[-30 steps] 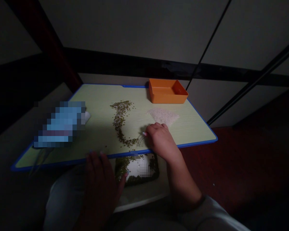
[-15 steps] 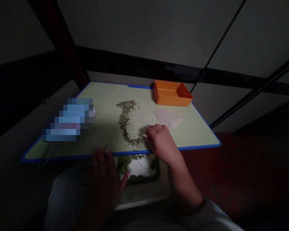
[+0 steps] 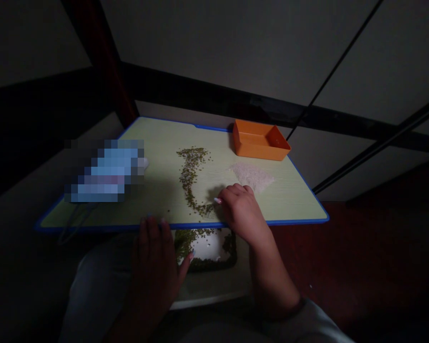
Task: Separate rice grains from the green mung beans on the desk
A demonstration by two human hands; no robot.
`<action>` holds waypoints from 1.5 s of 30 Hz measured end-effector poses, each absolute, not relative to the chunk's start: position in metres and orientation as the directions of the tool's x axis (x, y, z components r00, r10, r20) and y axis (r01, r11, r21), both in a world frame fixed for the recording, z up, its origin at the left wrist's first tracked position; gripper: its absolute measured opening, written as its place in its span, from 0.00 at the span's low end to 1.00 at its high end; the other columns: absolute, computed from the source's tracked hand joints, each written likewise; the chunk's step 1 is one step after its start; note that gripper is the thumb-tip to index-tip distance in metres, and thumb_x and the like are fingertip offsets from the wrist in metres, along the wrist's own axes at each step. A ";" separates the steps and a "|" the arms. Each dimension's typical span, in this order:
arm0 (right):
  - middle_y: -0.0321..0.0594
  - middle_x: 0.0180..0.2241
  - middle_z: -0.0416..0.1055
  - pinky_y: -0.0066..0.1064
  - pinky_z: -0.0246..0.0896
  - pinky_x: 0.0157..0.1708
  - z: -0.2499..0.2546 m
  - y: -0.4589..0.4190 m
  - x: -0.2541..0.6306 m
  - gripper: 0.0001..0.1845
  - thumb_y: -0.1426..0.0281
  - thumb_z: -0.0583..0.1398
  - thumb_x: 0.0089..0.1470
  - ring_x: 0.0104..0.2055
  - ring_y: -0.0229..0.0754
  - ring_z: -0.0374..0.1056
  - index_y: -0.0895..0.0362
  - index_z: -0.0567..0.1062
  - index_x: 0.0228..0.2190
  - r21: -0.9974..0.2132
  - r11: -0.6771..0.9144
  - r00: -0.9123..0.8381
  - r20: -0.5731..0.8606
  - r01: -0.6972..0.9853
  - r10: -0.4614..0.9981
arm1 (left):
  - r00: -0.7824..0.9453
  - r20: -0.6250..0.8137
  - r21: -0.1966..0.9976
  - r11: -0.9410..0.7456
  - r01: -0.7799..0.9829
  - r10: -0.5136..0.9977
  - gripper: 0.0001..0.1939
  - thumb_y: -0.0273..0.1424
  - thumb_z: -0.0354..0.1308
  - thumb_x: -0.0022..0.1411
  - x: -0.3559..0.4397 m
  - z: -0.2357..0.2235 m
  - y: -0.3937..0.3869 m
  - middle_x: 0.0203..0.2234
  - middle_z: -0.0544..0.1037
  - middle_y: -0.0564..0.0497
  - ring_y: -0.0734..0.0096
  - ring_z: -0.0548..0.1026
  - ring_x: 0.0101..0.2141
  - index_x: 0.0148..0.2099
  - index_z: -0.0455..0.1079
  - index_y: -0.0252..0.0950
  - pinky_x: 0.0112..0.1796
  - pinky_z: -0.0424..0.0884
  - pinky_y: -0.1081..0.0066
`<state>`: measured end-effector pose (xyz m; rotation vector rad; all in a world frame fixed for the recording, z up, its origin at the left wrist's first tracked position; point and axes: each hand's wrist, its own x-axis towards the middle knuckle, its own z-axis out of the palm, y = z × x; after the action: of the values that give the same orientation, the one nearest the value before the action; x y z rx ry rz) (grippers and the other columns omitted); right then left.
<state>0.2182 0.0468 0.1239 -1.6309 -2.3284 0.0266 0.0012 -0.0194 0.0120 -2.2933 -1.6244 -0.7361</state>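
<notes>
On a pale yellow-green board (image 3: 157, 143) with a blue rim, a curved trail of small green beans (image 3: 188, 183), which look like mung beans, lies mixed with white grains. My right hand (image 3: 240, 207) rests at the near end of this trail, its fingers curled and pressed together; whatever they pinch is hidden. Just beyond it is a heap of white grains (image 3: 253, 176) that look like rice. My left hand (image 3: 159, 252) lies with fingers stretched at the board's front edge. Below that edge, a white container (image 3: 205, 247) holds many more green beans.
An orange box (image 3: 260, 150) stands at the board's back right corner. On the left lies a blurred-out blue item (image 3: 110, 171) with a cord (image 3: 73, 226) hanging over the edge. Behind the board is a pale panelled wall (image 3: 218, 52). The reddish floor (image 3: 307, 252) shows at right.
The view has shifted slightly, so the board's contents sit a little further right. Both hands keep nearly the same places and poses.
</notes>
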 end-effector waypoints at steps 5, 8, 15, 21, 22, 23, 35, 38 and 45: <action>0.46 0.38 0.78 0.37 0.49 0.43 0.124 0.048 0.215 0.09 0.73 0.58 0.69 0.44 0.48 0.67 0.57 0.78 0.37 -0.166 0.348 -0.306 0.233 0.923 0.923 | 0.248 0.531 0.111 -0.357 0.928 0.810 0.47 0.41 0.49 0.72 0.001 0.011 -0.019 0.77 0.26 0.30 0.34 0.34 0.75 0.77 0.23 0.27 0.67 0.54 0.33; 0.46 0.37 0.79 0.37 0.49 0.43 0.123 0.048 0.212 0.10 0.73 0.57 0.69 0.43 0.49 0.67 0.57 0.78 0.37 -0.148 0.340 -0.297 0.255 0.929 0.920 | 0.249 0.545 0.112 -0.364 0.925 0.800 0.46 0.40 0.48 0.72 0.001 0.010 -0.019 0.77 0.26 0.30 0.34 0.34 0.76 0.77 0.25 0.26 0.67 0.54 0.33; 0.46 0.38 0.79 0.36 0.50 0.44 0.125 0.047 0.206 0.08 0.73 0.58 0.68 0.43 0.48 0.68 0.57 0.78 0.37 -0.178 0.384 -0.341 0.228 0.906 0.912 | 0.236 0.569 0.129 -0.369 0.921 0.788 0.45 0.41 0.46 0.72 0.001 0.006 -0.017 0.77 0.29 0.28 0.35 0.34 0.76 0.77 0.25 0.26 0.67 0.54 0.32; 0.47 0.39 0.79 0.37 0.51 0.44 0.129 0.049 0.202 0.09 0.74 0.57 0.68 0.44 0.49 0.68 0.59 0.78 0.38 -0.195 0.352 -0.306 0.230 0.915 0.924 | 0.201 0.544 0.144 -0.327 0.934 0.815 0.47 0.39 0.50 0.70 0.002 0.005 -0.018 0.76 0.39 0.20 0.28 0.41 0.75 0.77 0.27 0.26 0.64 0.57 0.31; 0.48 0.39 0.79 0.38 0.51 0.44 0.129 0.049 0.201 0.10 0.74 0.57 0.68 0.45 0.49 0.68 0.59 0.79 0.38 -0.185 0.344 -0.300 0.229 0.920 0.926 | 0.202 0.537 0.140 -0.324 0.936 0.819 0.47 0.39 0.51 0.69 0.002 0.005 -0.019 0.75 0.40 0.19 0.28 0.42 0.74 0.77 0.28 0.26 0.64 0.57 0.31; 0.48 0.39 0.79 0.38 0.51 0.44 0.129 0.050 0.200 0.10 0.74 0.57 0.69 0.45 0.49 0.68 0.59 0.79 0.38 -0.175 0.340 -0.298 0.227 0.924 0.927 | 0.204 0.532 0.137 -0.321 0.937 0.822 0.47 0.38 0.51 0.69 0.002 0.006 -0.019 0.75 0.41 0.19 0.28 0.42 0.74 0.77 0.28 0.25 0.64 0.58 0.31; 0.49 0.41 0.80 0.39 0.53 0.45 0.122 0.062 0.186 0.11 0.70 0.56 0.70 0.47 0.51 0.69 0.58 0.79 0.40 -0.093 0.276 -0.254 0.202 0.957 0.946 | 0.205 0.474 0.142 -0.304 0.942 0.856 0.43 0.38 0.49 0.72 -0.001 0.013 -0.027 0.75 0.50 0.24 0.38 0.47 0.75 0.78 0.32 0.28 0.67 0.41 0.26; 0.49 0.42 0.80 0.39 0.53 0.45 0.125 0.065 0.180 0.11 0.71 0.56 0.70 0.48 0.51 0.69 0.58 0.79 0.40 -0.078 0.289 -0.271 0.185 0.954 0.945 | 0.182 0.446 0.150 -0.273 0.950 0.876 0.41 0.37 0.48 0.73 0.000 0.017 -0.029 0.75 0.51 0.25 0.39 0.49 0.74 0.78 0.31 0.31 0.67 0.41 0.25; 0.45 0.41 0.80 0.37 0.50 0.44 0.128 0.062 0.176 0.09 0.73 0.57 0.69 0.47 0.47 0.69 0.56 0.78 0.38 -0.145 0.383 -0.363 0.144 0.912 0.920 | 0.128 0.411 0.174 -0.216 0.961 0.903 0.45 0.38 0.47 0.73 -0.001 0.022 -0.031 0.74 0.49 0.23 0.37 0.51 0.74 0.77 0.21 0.30 0.66 0.43 0.26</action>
<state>0.1763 0.0619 0.1278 -1.6404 -2.4386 0.0593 -0.0013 -0.0312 0.0220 -2.2564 -1.8777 -0.6619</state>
